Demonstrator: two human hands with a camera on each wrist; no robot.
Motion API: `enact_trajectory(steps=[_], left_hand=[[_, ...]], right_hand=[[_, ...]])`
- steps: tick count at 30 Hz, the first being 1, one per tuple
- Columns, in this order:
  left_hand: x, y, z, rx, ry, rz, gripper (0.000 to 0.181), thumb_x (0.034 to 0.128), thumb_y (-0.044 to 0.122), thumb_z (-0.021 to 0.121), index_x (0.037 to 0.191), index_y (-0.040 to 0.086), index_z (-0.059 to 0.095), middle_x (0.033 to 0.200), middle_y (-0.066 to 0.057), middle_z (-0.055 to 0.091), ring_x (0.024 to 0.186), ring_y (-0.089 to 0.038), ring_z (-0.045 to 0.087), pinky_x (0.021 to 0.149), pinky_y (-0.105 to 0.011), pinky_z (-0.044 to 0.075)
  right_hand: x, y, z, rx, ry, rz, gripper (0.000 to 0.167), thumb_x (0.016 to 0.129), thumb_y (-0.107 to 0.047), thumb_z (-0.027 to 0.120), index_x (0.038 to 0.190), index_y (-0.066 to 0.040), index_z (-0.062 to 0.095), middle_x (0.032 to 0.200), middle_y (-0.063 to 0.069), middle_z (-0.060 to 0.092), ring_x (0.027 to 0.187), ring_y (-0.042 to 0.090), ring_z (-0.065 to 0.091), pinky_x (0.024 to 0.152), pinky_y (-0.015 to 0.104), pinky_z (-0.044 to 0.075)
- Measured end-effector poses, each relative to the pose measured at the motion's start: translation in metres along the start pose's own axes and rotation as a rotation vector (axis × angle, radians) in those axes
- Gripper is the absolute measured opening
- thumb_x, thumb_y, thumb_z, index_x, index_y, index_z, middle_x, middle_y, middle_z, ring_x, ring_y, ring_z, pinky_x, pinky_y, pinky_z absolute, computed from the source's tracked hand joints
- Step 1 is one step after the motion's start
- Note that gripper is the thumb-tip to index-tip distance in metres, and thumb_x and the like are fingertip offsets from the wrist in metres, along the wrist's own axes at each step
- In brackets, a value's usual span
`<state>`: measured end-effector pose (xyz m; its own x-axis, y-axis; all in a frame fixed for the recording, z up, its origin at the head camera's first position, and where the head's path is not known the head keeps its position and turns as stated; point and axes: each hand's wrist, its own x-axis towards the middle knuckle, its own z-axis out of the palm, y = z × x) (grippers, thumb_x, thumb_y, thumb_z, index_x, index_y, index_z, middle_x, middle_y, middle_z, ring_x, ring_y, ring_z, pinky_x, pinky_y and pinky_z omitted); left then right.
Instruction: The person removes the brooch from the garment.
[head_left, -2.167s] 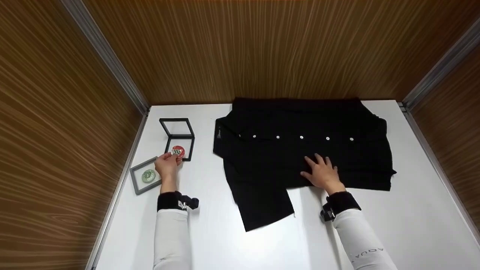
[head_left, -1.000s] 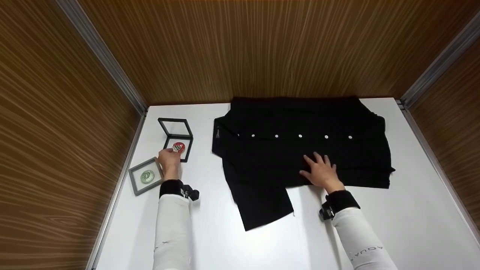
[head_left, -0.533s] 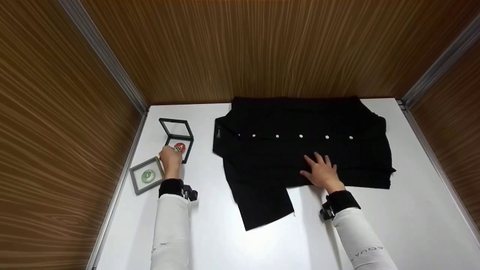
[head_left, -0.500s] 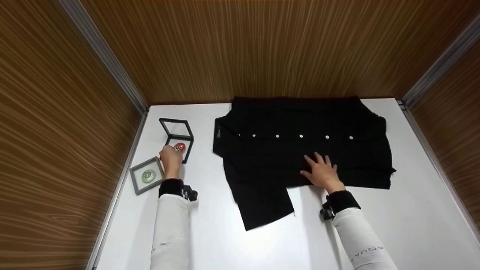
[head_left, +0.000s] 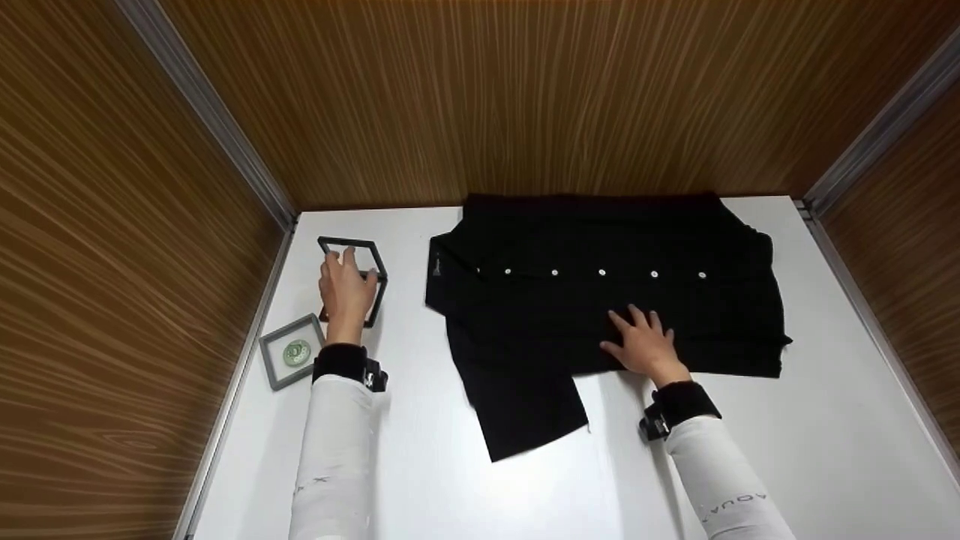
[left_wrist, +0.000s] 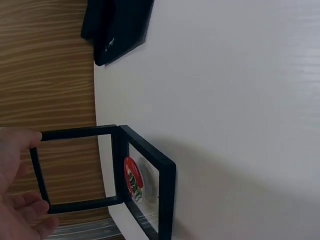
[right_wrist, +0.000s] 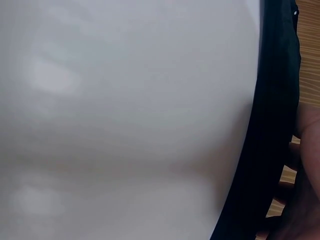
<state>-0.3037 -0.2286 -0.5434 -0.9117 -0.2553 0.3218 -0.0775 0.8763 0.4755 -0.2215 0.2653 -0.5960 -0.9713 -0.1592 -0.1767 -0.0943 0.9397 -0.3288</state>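
Note:
My left hand [head_left: 348, 291] is over a black display frame [head_left: 379, 300] that stands unfolded like a hinged case. Its fingers are spread by the raised panel; the left wrist view shows the thumb and fingertips at that panel's two outer corners, contact unclear. A round red badge [left_wrist: 133, 179] with green and white print lies against the other panel's clear film; in the head view the hand hides it. My right hand [head_left: 646, 346] rests with fingers spread on a black shirt [head_left: 525, 330] with white buttons, laid out sideways.
A grey display frame [head_left: 271, 367] holding a green round badge [head_left: 296, 352] lies by the left edge of the white table [head_left: 427, 480]. Wood-patterned walls [head_left: 525, 97] close in the back and both sides.
My left hand has let go of the red badge, leaving it on the black frame's lower panel. It has moved forward to the raised panel, fingers spreading. The right hand stays put.

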Motion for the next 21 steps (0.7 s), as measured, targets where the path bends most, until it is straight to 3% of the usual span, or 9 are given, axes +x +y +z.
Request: enact_trajectory(steps=[4,7,10,21], left_hand=[[0.008,0.004,-0.002,0.111,-0.067,0.046,0.063,0.0884,0.026,0.072,0.142,0.004,0.048,0.143,-0.034,0.034,0.136,-0.047,0.03,0.104,-0.062,0.028],[0.012,0.005,-0.004,0.175,-0.149,0.037,0.066,0.091,0.03,0.069,0.148,0.01,0.042,0.151,-0.033,0.024,0.143,-0.046,0.017,0.108,-0.066,0.017],[0.017,0.005,-0.006,0.196,-0.196,0.029,0.065,0.0924,0.032,0.067,0.149,0.012,0.042,0.154,-0.032,0.019,0.144,-0.047,0.012,0.109,-0.068,0.013],[0.025,0.0,-0.01,0.19,-0.209,-0.003,0.059,0.0939,0.034,0.066,0.141,0.002,0.049,0.153,-0.031,0.022,0.143,-0.046,0.017,0.109,-0.066,0.017]], right_hand=[[0.001,-0.001,0.0,0.002,0.0,0.0,0.067,0.095,-0.042,0.061,0.149,-0.009,0.04,0.153,0.029,0.023,0.135,0.062,0.015,0.099,0.079,0.017],[0.001,-0.002,0.001,-0.001,-0.003,0.0,0.067,0.095,-0.042,0.06,0.149,-0.009,0.04,0.153,0.029,0.023,0.135,0.062,0.014,0.099,0.079,0.017],[0.001,-0.003,0.001,-0.004,0.001,0.0,0.066,0.095,-0.041,0.06,0.149,-0.009,0.04,0.153,0.029,0.023,0.135,0.062,0.015,0.098,0.08,0.017],[0.002,-0.005,0.003,-0.008,-0.004,0.001,0.066,0.095,-0.042,0.061,0.149,-0.009,0.04,0.154,0.029,0.023,0.136,0.061,0.014,0.099,0.079,0.017]])
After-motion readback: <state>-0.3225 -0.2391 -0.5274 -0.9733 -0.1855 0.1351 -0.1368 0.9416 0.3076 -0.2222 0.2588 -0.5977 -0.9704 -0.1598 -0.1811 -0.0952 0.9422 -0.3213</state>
